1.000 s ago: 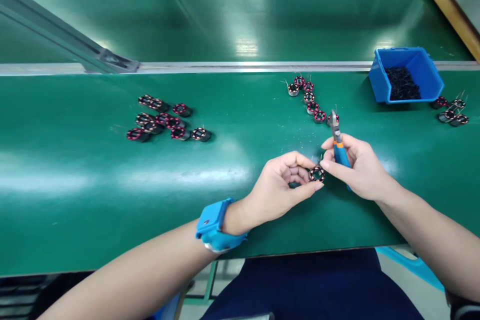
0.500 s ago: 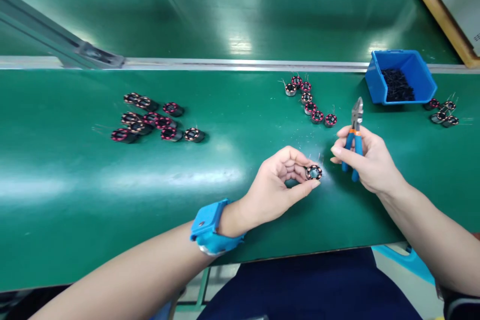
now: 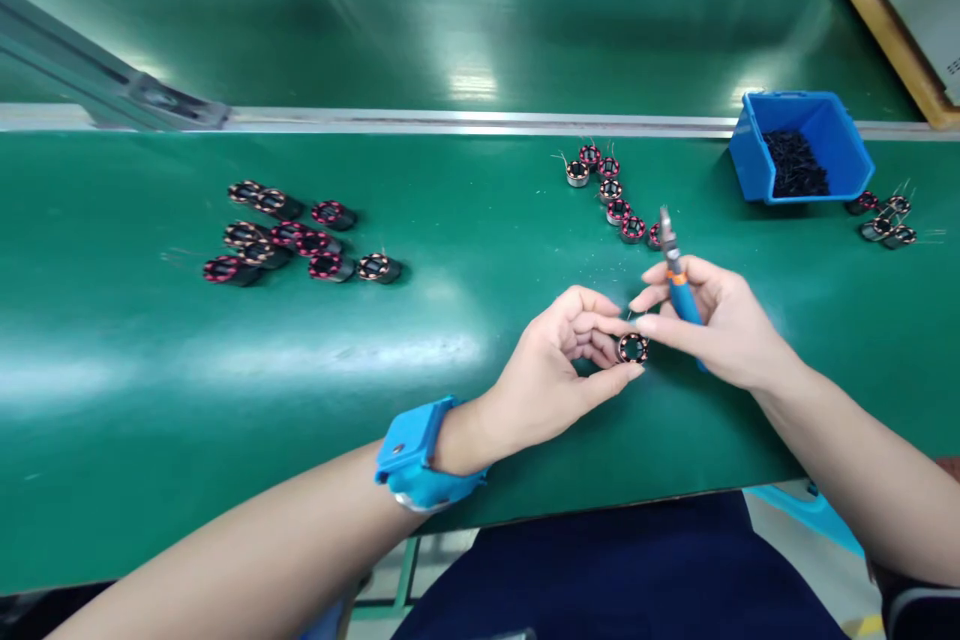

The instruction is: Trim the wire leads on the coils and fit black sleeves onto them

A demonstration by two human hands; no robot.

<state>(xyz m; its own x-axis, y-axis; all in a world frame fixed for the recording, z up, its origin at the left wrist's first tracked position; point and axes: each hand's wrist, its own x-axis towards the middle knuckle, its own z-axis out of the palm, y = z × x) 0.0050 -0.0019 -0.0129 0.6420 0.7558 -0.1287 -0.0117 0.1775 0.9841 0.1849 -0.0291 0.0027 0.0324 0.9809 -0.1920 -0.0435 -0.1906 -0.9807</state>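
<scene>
Between the thumb and fingers of my left hand (image 3: pixel 566 360) is a small ring-shaped motor stator (image 3: pixel 634 349) with copper windings, its open face turned up toward me. My right hand (image 3: pixel 716 325) grips blue-handled wire cutters (image 3: pixel 683 300) with orange bands, their jaws pointing up and away. The thumb and index finger of that hand reach to the stator's upper edge, close to its thin wire ends. Whether they pinch a wire is too small to tell. A blue wrist strap (image 3: pixel 426 455) is around my left wrist.
More stators (image 3: pixel 285 238) stand grouped at the left of the green table (image 3: pixel 465 320). A curved row of stators (image 3: pixel 610 190) lies beyond my hands. At the right are a blue bin (image 3: pixel 844 145) with dark thin pieces and several stators (image 3: pixel 877 228). A metal rail (image 3: pixel 465 123) crosses behind.
My right hand has moved left to the stator, its fingers now at the upper edge. The cutters have swung left with it. My left hand keeps hold of the stator.
</scene>
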